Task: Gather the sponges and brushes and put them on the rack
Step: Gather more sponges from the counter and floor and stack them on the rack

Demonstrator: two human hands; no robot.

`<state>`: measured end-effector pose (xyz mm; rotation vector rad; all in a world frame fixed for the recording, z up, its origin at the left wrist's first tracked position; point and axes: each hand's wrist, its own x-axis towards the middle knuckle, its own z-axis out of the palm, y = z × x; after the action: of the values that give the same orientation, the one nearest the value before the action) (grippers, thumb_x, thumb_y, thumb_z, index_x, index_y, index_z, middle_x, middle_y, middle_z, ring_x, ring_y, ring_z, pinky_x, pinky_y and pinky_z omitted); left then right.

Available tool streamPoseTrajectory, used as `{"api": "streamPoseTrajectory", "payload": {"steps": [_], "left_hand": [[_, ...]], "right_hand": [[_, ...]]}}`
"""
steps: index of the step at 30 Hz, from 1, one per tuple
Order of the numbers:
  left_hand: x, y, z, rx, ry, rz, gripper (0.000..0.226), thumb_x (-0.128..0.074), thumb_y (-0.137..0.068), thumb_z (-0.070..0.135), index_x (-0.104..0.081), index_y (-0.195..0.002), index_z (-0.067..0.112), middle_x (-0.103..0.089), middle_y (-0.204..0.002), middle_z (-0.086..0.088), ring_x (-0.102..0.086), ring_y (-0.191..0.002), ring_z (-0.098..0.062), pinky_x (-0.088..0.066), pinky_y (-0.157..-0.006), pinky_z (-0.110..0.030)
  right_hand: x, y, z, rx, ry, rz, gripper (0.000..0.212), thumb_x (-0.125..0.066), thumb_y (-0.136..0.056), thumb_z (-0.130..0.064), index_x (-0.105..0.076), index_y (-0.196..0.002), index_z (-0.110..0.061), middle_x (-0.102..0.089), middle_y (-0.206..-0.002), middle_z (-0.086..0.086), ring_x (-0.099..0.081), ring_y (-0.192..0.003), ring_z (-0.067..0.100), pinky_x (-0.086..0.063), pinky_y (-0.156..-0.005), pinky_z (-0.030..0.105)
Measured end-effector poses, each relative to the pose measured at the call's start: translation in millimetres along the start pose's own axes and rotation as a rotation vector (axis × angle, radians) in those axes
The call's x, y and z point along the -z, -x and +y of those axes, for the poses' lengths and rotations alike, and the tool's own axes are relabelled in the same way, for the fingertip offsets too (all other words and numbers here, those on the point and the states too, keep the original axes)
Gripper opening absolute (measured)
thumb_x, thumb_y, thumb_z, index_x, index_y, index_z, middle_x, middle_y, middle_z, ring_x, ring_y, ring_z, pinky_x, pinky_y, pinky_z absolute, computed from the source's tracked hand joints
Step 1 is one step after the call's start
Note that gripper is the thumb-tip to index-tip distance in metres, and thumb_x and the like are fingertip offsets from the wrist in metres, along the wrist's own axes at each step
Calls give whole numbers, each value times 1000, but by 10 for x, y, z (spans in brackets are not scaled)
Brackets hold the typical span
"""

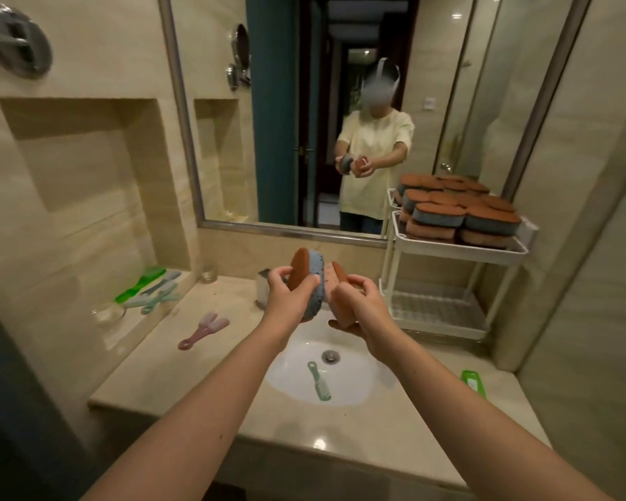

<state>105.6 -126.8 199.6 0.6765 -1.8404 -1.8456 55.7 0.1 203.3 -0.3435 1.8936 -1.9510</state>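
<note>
Above the sink, my left hand [286,298] grips a blue sponge with a brown scouring face [313,280], held on edge. Right beside it, my right hand [358,305] grips an orange-brown sponge [342,301]. The white two-tier rack [514,247] stands at the back right of the counter; its top tier is piled with several sponges [459,211], its lower tier [430,309] looks bare. A green brush [320,381] lies in the sink basin [355,377]. A pink brush [203,330] lies on the counter at left. Several green brushes [152,287] lie on the left ledge.
A green brush or scraper [473,383] lies on the counter at right of the basin. A metal cup [262,287] stands behind my left hand, and a glass [208,273] sits in the back corner. The mirror [304,121] reflects me holding both sponges.
</note>
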Motion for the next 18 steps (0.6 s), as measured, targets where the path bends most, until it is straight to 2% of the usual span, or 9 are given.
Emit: {"api": "streamPoseTrajectory", "payload": {"steps": [3, 5, 7, 10, 14, 16, 18], "left_hand": [[-315, -245, 100, -44, 3, -61, 46, -61, -92, 29, -34, -128, 32, -45, -127, -1, -54, -97, -14, -52, -55, -19], [-515, -431, 181, -77, 20, -116, 48, -60, -91, 27, -35, -132, 33, -46, -128, -1, -55, -95, -12, -52, -52, -18], [-706, -634, 263, -126, 23, -164, 53, -60, -90, 26, -37, -137, 34, -47, -131, -1, -56, -103, -14, -57, -63, -24], [-1002, -934, 381, -216, 17, -213, 62, -61, -89, 22, -36, -145, 31, -48, -138, 1, -53, -117, -17, -55, -88, -32], [-1418, -1283, 522, -308, 7, -217, 69, -64, -85, 18, -37, -147, 29, -52, -134, 5, -55, -114, -9, -51, -95, -31], [-1638, -1424, 588, -328, 18, -218, 69, -65, -84, 17, -38, -147, 30, -52, -132, 7, -55, -110, -3, -51, -91, -25], [-1837, -1538, 648, -350, 28, -223, 70, -66, -85, 18, -38, -147, 29, -52, -133, 7, -56, -111, -5, -50, -87, -20]], "right_hand": [[264, -266, -133, 72, 37, 29, 54, -66, -83, -24, -44, -132, -27, -52, -125, 5, -59, -107, 26, -59, -80, 39], [430, -468, -252, 120, 26, 62, 51, -64, -82, -21, -46, -130, -27, -55, -126, 7, -60, -106, 27, -57, -72, 35], [605, -692, -391, 174, 26, 99, 45, -64, -82, -19, -51, -124, -29, -59, -124, 9, -61, -105, 26, -52, -66, 31], [891, -1033, -611, 236, 47, 131, 45, -67, -83, -20, -54, -126, -27, -61, -124, 5, -61, -108, 23, -50, -70, 27], [1282, -1439, -870, 308, 54, 169, 41, -70, -84, -18, -59, -123, -22, -64, -123, 3, -62, -108, 17, -54, -80, 28], [1467, -1613, -980, 316, 63, 174, 43, -69, -84, -17, -58, -126, -20, -62, -125, 5, -61, -111, 19, -55, -86, 34], [1641, -1756, -1073, 318, 79, 174, 48, -68, -86, -16, -55, -131, -17, -60, -129, 6, -60, -114, 21, -54, -93, 41]]}}
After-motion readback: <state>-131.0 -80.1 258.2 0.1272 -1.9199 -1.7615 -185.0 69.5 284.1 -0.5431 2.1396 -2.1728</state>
